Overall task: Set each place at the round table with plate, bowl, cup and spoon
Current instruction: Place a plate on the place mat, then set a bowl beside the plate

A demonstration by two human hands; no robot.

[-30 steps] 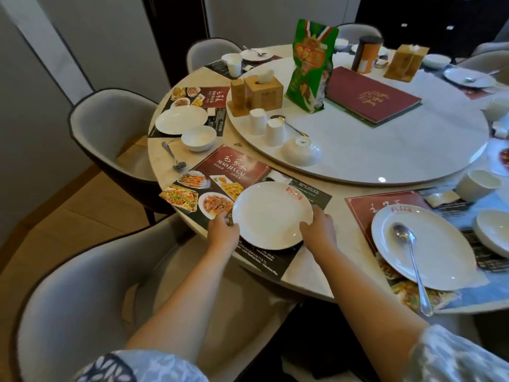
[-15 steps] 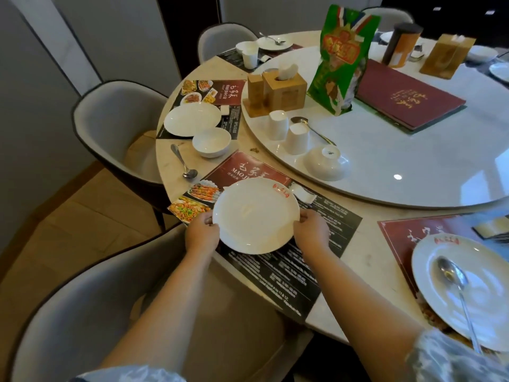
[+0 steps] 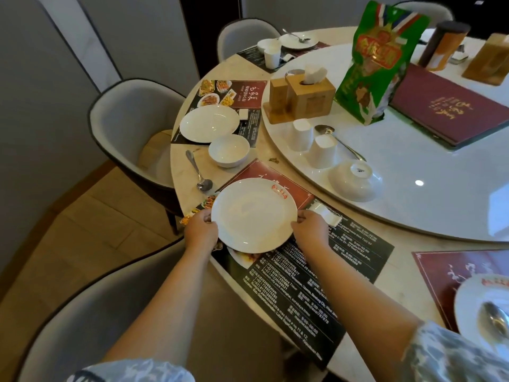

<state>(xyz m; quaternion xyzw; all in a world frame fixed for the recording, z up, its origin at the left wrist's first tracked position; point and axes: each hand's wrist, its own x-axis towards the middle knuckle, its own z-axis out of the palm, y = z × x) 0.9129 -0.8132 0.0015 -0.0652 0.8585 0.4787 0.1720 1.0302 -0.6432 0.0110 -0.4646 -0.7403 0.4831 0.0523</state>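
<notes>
Gripping the white plate (image 3: 254, 215) by opposite rims: left hand (image 3: 200, 232) curled on its left edge, right hand (image 3: 310, 233) curled on its right edge, thumbs over the top. Plain, round and glossy, marked with a small red emblem on the far rim. Lay over the near placemat (image 3: 297, 274), across its red panel and food photos; whether resting flat or held just above could not be told. Just right of the plate, a small white packet (image 3: 325, 213) on the same mat. Beyond the plate to the left, a spoon (image 3: 199, 172) on the bare tabletop, then a white bowl (image 3: 229, 150) upright, then a second plate (image 3: 209, 123) on another placemat (image 3: 234, 100). Beyond the plate to the right, on the raised turntable (image 3: 413, 188): an upturned bowl (image 3: 355, 181), two upturned cups (image 3: 312, 146), another spoon (image 3: 338, 142), a wooden tissue box (image 3: 308, 96), a green bag (image 3: 377, 64) and a red menu (image 3: 451, 106). Far right of the plate, a further plate (image 3: 468, 307) bearing a spoon.
</notes>
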